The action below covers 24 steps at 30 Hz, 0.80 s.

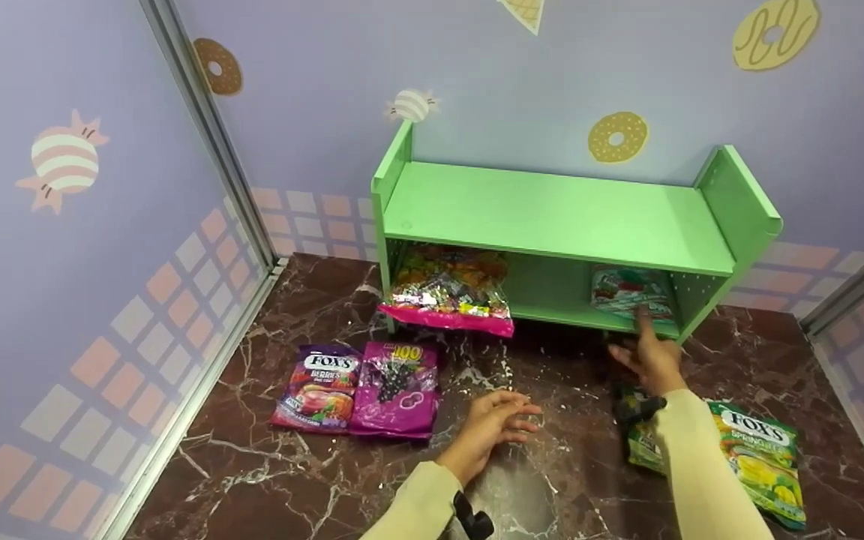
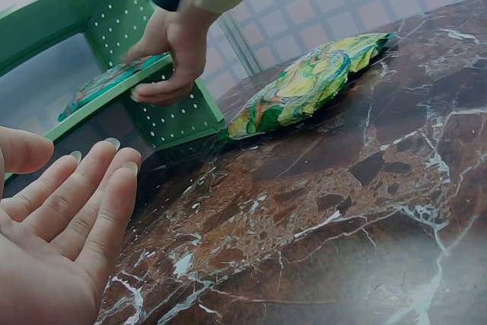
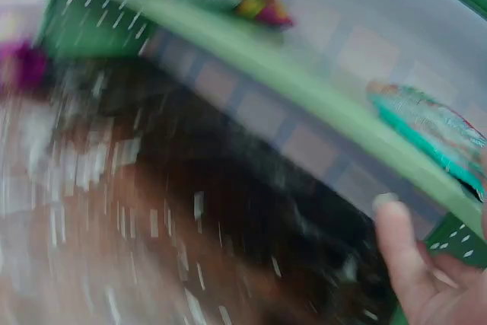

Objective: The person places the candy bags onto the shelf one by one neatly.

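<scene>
The teal candy bag [image 1: 633,294] lies flat at the right end of the green shelf's [image 1: 552,214] lower board, long axis front to back. My right hand [image 1: 651,358] is at its front edge, fingers loosely curled, touching but not gripping it. My left hand [image 1: 493,424] hovers open over the marble counter [image 1: 252,465], farther away.

Through motion blur, a teal plastic snack packet [image 3: 430,131] lies on the green wooden shelf board [image 3: 304,89], above a fingertip [image 3: 396,237].
</scene>
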Available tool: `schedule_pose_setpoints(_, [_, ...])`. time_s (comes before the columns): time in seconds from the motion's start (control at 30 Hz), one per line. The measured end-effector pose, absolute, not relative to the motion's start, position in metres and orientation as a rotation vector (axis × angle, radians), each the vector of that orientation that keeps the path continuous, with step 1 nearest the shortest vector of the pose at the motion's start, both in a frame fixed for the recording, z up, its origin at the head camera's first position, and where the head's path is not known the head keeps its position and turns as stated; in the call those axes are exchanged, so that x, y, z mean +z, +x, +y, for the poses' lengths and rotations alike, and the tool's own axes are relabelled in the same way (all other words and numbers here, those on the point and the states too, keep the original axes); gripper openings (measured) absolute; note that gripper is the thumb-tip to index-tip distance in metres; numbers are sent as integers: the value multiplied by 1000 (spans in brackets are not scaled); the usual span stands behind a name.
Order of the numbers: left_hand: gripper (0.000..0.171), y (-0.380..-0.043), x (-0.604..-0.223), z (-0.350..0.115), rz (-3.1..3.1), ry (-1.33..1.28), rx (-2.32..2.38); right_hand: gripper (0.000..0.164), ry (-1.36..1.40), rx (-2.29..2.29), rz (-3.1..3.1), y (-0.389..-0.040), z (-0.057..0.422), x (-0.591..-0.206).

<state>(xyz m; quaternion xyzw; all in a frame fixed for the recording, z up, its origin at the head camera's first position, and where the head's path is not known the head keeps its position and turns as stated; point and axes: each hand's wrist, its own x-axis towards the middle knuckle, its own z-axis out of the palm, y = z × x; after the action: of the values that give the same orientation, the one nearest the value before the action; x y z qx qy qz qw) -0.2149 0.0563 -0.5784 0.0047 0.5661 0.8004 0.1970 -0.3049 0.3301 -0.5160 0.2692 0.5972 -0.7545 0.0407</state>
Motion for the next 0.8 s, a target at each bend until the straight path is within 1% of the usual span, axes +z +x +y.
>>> schedule_pose_setpoints(0.1, [30,-215,-578,59,1627,27,2211,100,718,-2016,2179,-293,335,-522])
schedule_pose_setpoints(0.13, [29,-215,-577,60,1649,26,2198,98,696,-1900,2290,-289,336,-524])
schedule_pose_setpoints(0.27, [22,-219,-575,65,1832,75,2119,78,580,-1446,2639,-273,339,-529])
schedule_pose_setpoints(0.37, [13,-224,-574,70,2167,229,1926,61,489,-1140,2819,-259,343,-532])
schedule_pose_setpoints(0.43, [11,-227,-573,73,2451,364,1696,57,433,-1005,2875,-250,347,-536])
schedule_pose_setpoints(0.47, [11,-229,-571,74,2592,423,1551,59,413,-954,2886,-247,350,-538])
schedule_pose_setpoints(0.53, [14,-231,-568,77,2833,525,1229,70,398,-876,2868,-239,355,-542])
schedule_pose_setpoints(0.63, [22,-235,-565,85,3015,674,821,90,404,-775,2848,-229,361,-549])
schedule_pose_setpoints(0.67, [24,-236,-564,88,3056,719,686,94,420,-754,2841,-226,362,-551])
schedule_pose_setpoints(0.8, [27,-241,-563,103,3146,867,302,93,454,-720,2856,-216,366,-558])
